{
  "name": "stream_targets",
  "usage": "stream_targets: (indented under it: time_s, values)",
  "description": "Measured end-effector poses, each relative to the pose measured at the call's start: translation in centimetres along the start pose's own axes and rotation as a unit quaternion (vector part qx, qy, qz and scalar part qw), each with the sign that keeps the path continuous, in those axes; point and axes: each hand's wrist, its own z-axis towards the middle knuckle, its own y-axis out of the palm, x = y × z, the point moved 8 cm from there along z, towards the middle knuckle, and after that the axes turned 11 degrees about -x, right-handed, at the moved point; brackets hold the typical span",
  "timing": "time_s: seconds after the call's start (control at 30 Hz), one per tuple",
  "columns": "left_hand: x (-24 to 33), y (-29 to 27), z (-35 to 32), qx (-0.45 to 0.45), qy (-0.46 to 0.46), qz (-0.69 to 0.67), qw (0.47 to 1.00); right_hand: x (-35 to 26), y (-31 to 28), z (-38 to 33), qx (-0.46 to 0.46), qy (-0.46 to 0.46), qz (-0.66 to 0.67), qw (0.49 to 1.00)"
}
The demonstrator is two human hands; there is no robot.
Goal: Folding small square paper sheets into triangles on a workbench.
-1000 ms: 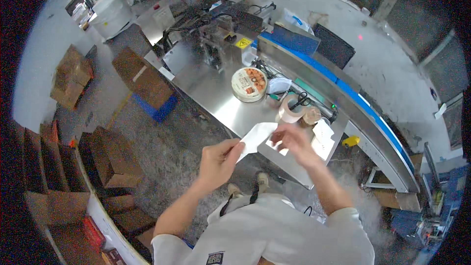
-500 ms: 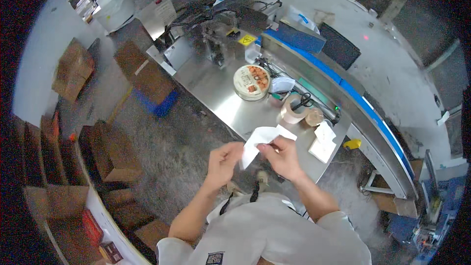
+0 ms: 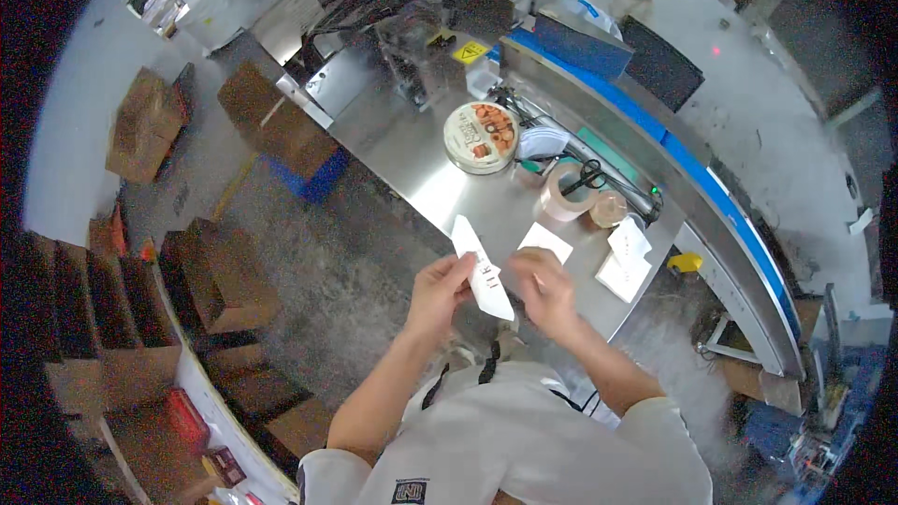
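Observation:
My left hand pinches a narrow, folded piece of white paper between thumb and fingers. Dark print shows on its face, and it slants in front of the near edge of the metal table. Just right of the paper is my right hand, its fingers loosely bent and apart, with nothing visible in them. Beyond the right hand, a white sheet lies on the table, partly covered by the fingers. A stack of white papers rests farther right, by the table's corner.
On the metal table are a round tin, a wide tape roll, black scissors and a smaller tape roll. A blue-edged conveyor runs along the right. Cardboard boxes stand to the left.
Earlier both hands held the white paper. Now only the left hand has it, narrower and turned print side up, while the right hand is off it. A white sheet now shows on the table.

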Motion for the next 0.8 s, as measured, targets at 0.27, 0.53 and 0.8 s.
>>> stream_targets:
  time_s: [0.27,0.53,0.8]
  values:
    - [1.7,2.5,1.5,0.077,0.111,0.135,0.982,5.2,4.0,-1.8,-0.109,0.355,0.435,0.820]
    - [-0.8,1.3,4.6,0.083,0.125,0.119,0.981,9.6,7.1,-7.5,-0.089,0.418,0.465,0.776]
    - [-7.3,0.8,7.6,-0.204,-0.115,0.469,0.852,12.4,5.1,-4.8,-0.128,0.403,0.373,0.826]
